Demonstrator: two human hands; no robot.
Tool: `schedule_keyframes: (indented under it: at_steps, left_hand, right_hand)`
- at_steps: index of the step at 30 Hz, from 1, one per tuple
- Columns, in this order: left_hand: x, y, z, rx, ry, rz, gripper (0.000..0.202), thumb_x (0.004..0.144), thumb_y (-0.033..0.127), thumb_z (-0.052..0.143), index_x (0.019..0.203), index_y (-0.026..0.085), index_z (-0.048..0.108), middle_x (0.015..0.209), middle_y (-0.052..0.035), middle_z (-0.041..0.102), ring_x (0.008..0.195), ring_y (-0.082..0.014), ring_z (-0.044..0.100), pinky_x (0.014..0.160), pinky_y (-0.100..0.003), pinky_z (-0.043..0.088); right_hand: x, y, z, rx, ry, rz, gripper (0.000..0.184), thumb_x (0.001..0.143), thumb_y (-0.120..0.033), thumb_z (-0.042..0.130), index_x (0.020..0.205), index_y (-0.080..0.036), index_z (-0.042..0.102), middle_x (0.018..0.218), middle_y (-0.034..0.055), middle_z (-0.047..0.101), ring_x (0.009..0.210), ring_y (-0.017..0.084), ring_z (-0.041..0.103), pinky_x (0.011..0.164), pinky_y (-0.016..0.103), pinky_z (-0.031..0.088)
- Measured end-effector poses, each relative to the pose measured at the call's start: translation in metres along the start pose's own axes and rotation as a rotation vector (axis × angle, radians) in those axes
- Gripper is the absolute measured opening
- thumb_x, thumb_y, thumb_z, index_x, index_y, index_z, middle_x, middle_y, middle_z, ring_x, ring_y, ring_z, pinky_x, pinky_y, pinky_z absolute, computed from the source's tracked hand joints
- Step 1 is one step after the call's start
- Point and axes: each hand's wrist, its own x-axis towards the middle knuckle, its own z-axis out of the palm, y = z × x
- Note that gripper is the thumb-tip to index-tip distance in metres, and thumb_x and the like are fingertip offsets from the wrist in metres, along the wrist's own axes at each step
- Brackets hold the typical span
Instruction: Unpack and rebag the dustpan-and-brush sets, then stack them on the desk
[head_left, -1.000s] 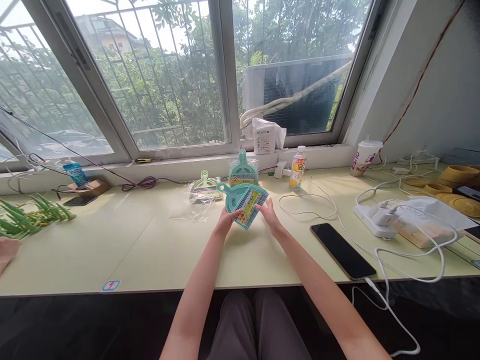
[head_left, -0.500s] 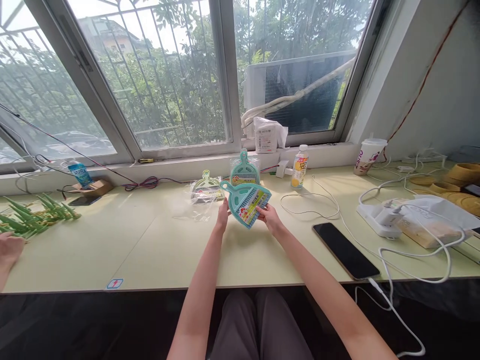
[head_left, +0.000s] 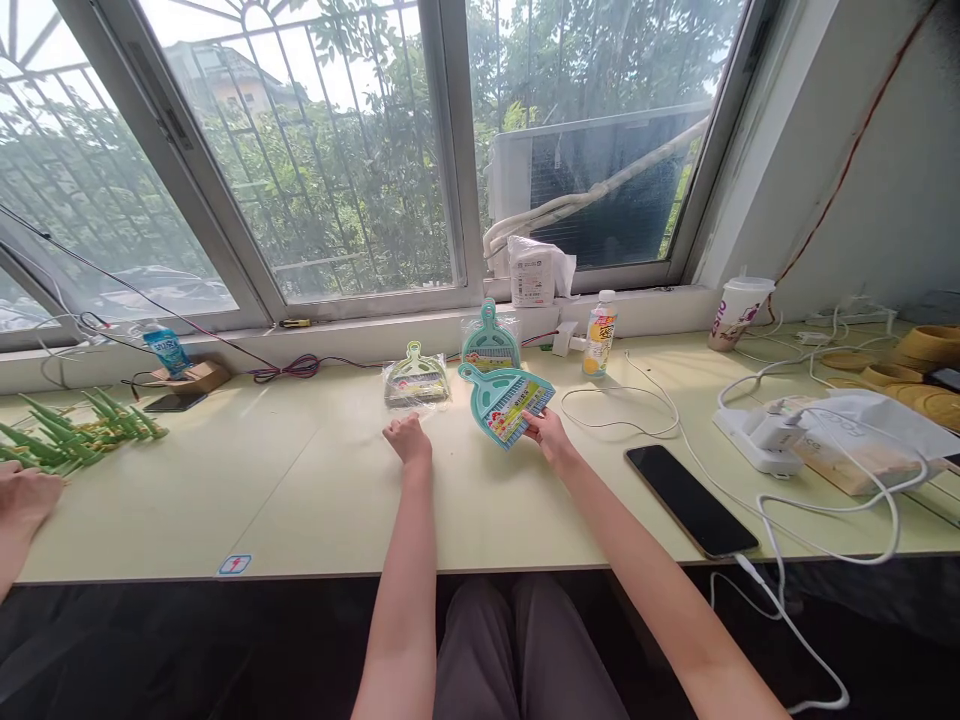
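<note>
Teal plastic shows in the right hand point(head_left: 546, 432), whose fingers are closed on the lower right edge of a dustpan-and-brush set point(head_left: 510, 408), tilted with its handle to the upper left and a bright label facing up. Apart from it, the left hand point(head_left: 409, 437) is curled nearly into a fist over the table point(head_left: 322, 500); whether anything thin is pinched in it I cannot tell. Just beyond that hand lies a yellow-green set point(head_left: 415, 383) in clear wrap, and behind the held set is another wrapped teal one point(head_left: 490, 350). Farther right are an upright drink bottle point(head_left: 600, 338) and a black phone point(head_left: 690, 500) on its cable; far left, another person's hand point(head_left: 28, 495) is beside green spiky leaves point(head_left: 79, 430).
</note>
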Motion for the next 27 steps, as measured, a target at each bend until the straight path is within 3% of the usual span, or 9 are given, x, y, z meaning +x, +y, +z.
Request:
schedule_keyframes:
  at_steps: [5,8,11,14,19,21,24,27]
  left_hand:
    - [-0.005,0.003,-0.009,-0.128,0.204,0.037,0.049,0.07,-0.005,0.035,0.103,0.018,0.064,0.089,-0.0102,0.067,0.101,-0.0263,0.052,0.102,-0.047,0.02]
    - [-0.006,0.004,-0.009,-0.143,0.247,0.033,0.048,0.069,-0.005,0.035,0.096,0.02,0.066,0.083,-0.0087,0.066,0.105,-0.0268,0.051,0.108,-0.052,0.008]
    - [-0.005,0.005,-0.005,-0.17,0.219,0.061,0.043,0.068,-0.003,0.038,0.088,0.021,0.068,0.082,-0.0086,0.066,0.108,-0.0287,0.05,0.11,-0.055,0.002]
    - [-0.004,0.01,0.0,-0.208,0.164,0.068,0.033,0.074,0.007,0.045,0.09,0.021,0.069,0.085,-0.0109,0.066,0.105,-0.0313,0.051,0.11,-0.057,0.003]
    - [-0.005,0.017,0.005,-0.188,0.043,0.123,0.032,0.074,0.03,0.061,0.103,0.018,0.066,0.115,-0.0167,0.059,0.115,-0.0371,0.044,0.108,-0.057,0.008]
    - [-0.005,0.017,0.006,-0.152,0.002,0.137,0.027,0.073,0.025,0.062,0.099,0.018,0.067,0.116,-0.017,0.059,0.115,-0.0375,0.044,0.107,-0.056,0.011]
    - [-0.003,0.014,0.008,-0.09,-0.016,0.136,0.018,0.075,0.014,0.056,0.088,0.017,0.067,0.103,-0.0164,0.062,0.108,-0.035,0.049,0.104,-0.052,0.02]
    - [-0.001,0.01,0.011,-0.08,-0.045,0.105,0.02,0.077,0.008,0.049,0.083,0.016,0.066,0.095,-0.0164,0.063,0.102,-0.0328,0.053,0.095,-0.046,0.031]
  right_hand:
    - [0.0,0.001,-0.001,-0.004,-0.005,-0.009,0.019,0.076,-0.018,0.066,0.092,-0.02,0.056,0.095,0.0063,0.07,0.085,0.021,0.07,0.081,0.041,0.059]
    - [0.0,0.0,-0.001,-0.007,-0.01,-0.006,0.019,0.077,-0.017,0.065,0.093,-0.019,0.056,0.095,0.0064,0.07,0.084,0.021,0.07,0.081,0.039,0.059]
    - [0.0,0.0,-0.001,-0.009,-0.011,0.004,0.018,0.077,-0.015,0.063,0.093,-0.019,0.057,0.095,0.0062,0.07,0.083,0.02,0.07,0.08,0.038,0.06]
    - [-0.001,0.0,0.0,-0.019,-0.005,0.017,0.018,0.077,-0.015,0.063,0.093,-0.019,0.057,0.094,0.0057,0.07,0.082,0.02,0.07,0.078,0.037,0.06]
    - [-0.001,0.0,0.002,-0.035,-0.022,0.041,0.016,0.077,-0.014,0.065,0.091,-0.018,0.059,0.095,0.0064,0.071,0.081,0.019,0.07,0.075,0.035,0.06]
    - [-0.002,-0.001,0.003,-0.046,-0.038,0.065,0.017,0.076,-0.012,0.064,0.091,-0.018,0.06,0.094,0.0063,0.071,0.079,0.019,0.07,0.075,0.035,0.06]
    - [-0.003,-0.002,0.006,-0.079,-0.092,0.094,0.02,0.075,-0.01,0.064,0.094,-0.017,0.062,0.093,0.0068,0.072,0.078,0.02,0.071,0.073,0.035,0.06]
    - [-0.007,-0.003,0.008,-0.12,-0.148,0.103,0.022,0.074,-0.011,0.066,0.095,-0.016,0.062,0.092,0.0076,0.072,0.077,0.02,0.071,0.069,0.033,0.06]
